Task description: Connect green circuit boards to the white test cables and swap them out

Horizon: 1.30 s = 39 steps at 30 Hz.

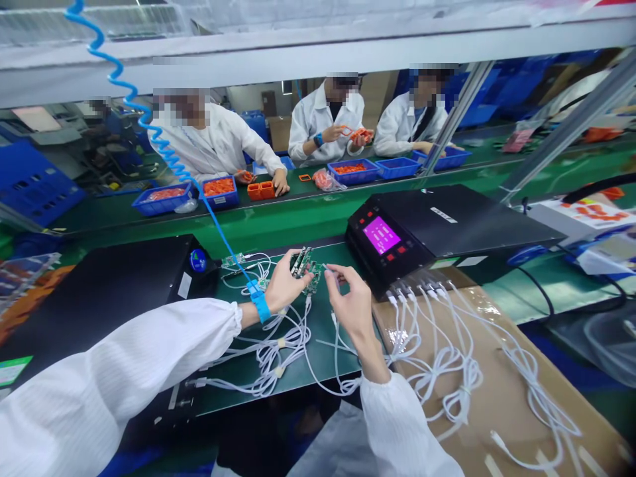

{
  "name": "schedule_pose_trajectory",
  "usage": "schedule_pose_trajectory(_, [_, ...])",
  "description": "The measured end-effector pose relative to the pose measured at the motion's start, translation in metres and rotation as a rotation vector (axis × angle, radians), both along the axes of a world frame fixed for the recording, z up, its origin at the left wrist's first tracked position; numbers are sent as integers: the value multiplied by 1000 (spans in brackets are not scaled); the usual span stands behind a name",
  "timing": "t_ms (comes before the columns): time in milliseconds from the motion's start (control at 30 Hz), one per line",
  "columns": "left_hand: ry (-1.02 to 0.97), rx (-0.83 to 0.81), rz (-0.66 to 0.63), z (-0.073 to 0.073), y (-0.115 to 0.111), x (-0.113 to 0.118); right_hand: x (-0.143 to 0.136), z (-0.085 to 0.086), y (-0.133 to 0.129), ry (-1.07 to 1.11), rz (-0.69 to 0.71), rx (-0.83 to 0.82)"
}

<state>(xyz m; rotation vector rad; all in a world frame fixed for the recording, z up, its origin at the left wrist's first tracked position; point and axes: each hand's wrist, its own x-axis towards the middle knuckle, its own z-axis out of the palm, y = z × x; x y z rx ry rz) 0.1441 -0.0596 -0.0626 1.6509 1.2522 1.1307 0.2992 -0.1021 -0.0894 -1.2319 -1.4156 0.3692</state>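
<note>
Bright, cool, even light fills the frame, falling to shadow beneath the table at bottom center. Glare speckles the cardboard at right; a screen glows magenta. The left hand and right hand look fairly crisp; edges stretch and blur. Mosaic squares cover patches in the upper half.

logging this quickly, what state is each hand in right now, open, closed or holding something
Left hand: closed, holding green circuit boards.
Right hand: fingers curled beside the boards; whether it grips anything cannot be told.
</note>
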Motion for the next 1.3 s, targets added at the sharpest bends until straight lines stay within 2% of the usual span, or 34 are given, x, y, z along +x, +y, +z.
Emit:
schedule_pose_trajectory(400, [45, 59, -46, 6, -8, 4, -14, -5, 5, 15, -77, 101])
schedule_pose_trajectory(800, [40, 60, -36, 8, -8, 4, -14, -9, 5, 72, -71, 58])
schedule_pose_trajectory(1133, [47, 45, -24, 2, -6, 3, -15, -15, 6, 131, -45, -6])
schedule_pose_trajectory(1300, [-6, 5, -44, 4, -7, 3, -15, -16, 8, 143, -66, -7])
